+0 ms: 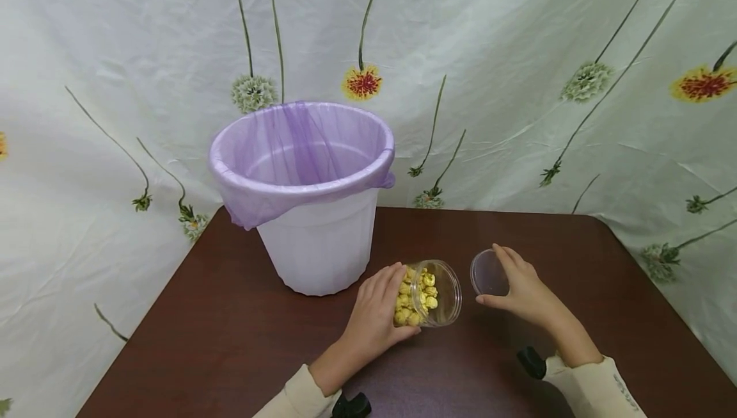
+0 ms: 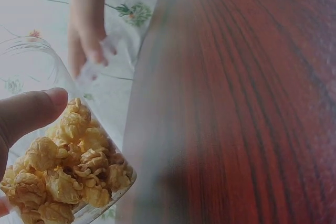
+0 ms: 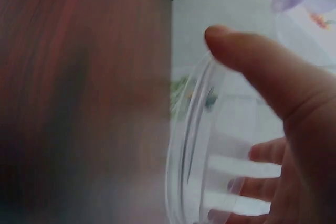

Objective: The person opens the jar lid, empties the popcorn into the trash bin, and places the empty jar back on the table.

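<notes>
My left hand grips a clear plastic jar tilted on its side, its open mouth facing right. Yellow popcorn fills the part of the jar near the palm; the left wrist view shows the popcorn through the wall, with the thumb across it. To the right, my right hand holds a round clear lid by its edge, apart from the jar's mouth. In the right wrist view the thumb lies at one side of the lid and the fingers at the other.
A white bin lined with a thin purple bag stands at the back left of the dark brown table. Behind the table hangs a white cloth printed with flowers.
</notes>
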The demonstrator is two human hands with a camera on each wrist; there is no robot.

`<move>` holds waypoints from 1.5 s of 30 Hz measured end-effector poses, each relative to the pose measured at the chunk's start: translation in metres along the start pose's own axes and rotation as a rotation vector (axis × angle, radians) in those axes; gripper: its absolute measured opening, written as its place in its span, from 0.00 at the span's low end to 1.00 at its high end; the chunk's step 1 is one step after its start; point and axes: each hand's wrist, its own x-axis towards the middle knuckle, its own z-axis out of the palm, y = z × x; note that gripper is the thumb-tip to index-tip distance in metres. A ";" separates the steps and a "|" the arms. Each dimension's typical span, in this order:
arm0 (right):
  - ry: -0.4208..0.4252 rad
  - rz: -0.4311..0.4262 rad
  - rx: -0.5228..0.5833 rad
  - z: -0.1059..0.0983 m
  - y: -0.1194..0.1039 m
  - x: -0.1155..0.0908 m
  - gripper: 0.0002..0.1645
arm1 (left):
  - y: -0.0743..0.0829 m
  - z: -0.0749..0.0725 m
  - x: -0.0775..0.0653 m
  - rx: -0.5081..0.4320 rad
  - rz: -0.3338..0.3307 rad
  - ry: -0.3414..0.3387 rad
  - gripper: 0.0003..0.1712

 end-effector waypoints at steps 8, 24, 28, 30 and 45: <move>-0.083 0.219 -0.083 0.011 0.032 -0.004 0.65 | 0.000 0.001 -0.002 0.007 -0.008 -0.015 0.60; -0.192 0.283 -0.115 0.020 0.047 -0.001 0.66 | -0.001 0.000 -0.003 0.011 -0.002 -0.013 0.60; -0.204 0.303 -0.072 0.012 0.042 0.004 0.65 | -0.001 0.000 -0.003 0.016 -0.003 -0.018 0.60; -0.192 0.296 -0.048 0.004 0.036 0.010 0.63 | -0.001 0.000 -0.004 0.016 -0.004 -0.021 0.60; -0.035 0.086 0.114 -0.071 -0.047 0.072 0.47 | -0.002 0.000 -0.004 0.012 -0.009 -0.025 0.61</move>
